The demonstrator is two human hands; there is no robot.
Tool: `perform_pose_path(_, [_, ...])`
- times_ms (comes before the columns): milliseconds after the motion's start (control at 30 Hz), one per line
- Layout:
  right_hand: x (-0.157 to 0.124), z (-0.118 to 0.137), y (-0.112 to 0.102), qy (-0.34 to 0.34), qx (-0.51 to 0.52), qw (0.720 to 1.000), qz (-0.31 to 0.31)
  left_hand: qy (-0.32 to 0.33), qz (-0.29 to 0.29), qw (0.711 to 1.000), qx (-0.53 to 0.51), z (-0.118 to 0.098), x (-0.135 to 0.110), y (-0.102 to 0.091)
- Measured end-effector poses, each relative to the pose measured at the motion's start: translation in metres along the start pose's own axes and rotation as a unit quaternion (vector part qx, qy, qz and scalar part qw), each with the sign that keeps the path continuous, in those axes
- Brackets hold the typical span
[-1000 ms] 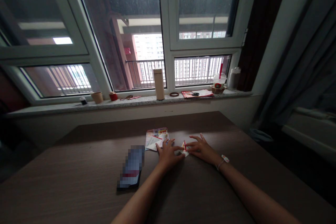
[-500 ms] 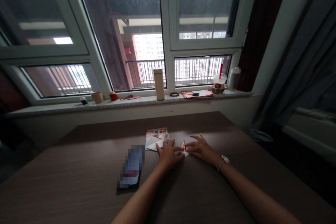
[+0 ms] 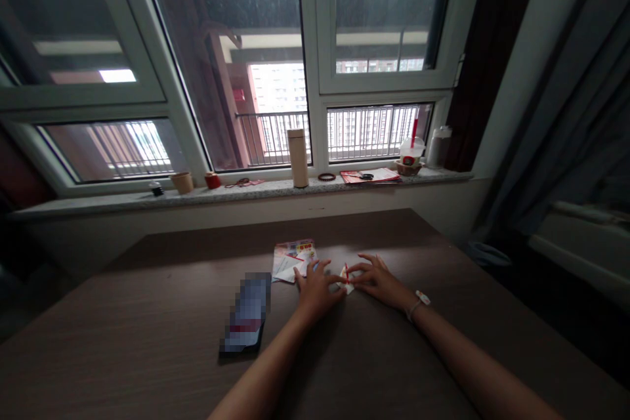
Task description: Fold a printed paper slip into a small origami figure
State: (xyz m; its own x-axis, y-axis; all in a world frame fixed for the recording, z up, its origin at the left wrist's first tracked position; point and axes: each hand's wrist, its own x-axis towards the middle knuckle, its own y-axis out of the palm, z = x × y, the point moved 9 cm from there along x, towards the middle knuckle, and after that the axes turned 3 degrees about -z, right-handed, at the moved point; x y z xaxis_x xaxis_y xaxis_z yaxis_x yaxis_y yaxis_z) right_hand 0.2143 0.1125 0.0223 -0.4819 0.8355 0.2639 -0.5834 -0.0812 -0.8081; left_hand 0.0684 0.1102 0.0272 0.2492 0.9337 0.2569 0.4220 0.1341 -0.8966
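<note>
Dark tabletop [image 3: 123, 335] carries folded paper [image 3: 346, 280] between open left hand [image 3: 317, 291] and right hand [image 3: 378, 281], neither gripping it.

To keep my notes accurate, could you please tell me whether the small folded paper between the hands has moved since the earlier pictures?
No: the folded paper stays in the same place relative to the tall cream flask on the windowsill.

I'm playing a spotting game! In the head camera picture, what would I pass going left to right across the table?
a blurred rectangular object → colourful printed papers → the left hand → a small folded paper → the right hand
</note>
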Motion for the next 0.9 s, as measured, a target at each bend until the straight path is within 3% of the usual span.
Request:
perform_pose_path(367, [0.001, -0.003, 0.001, 0.017, 0.022, 1.0, 0.007, 0.016, 0.0, 1.0, 0.009, -0.008, -0.002, -0.005])
perform_pose_path(567, [0.003, -0.01, 0.003, 0.025, 0.048, 0.999, -0.004, 0.063, -0.009, 0.997, 0.036, -0.016, -0.003, -0.01])
perform_pose_path(900, [0.01, -0.026, 0.0, 0.064, 0.037, 0.994, -0.086, 0.084, -0.025, 0.995, 0.045, -0.016, -0.002, -0.009])
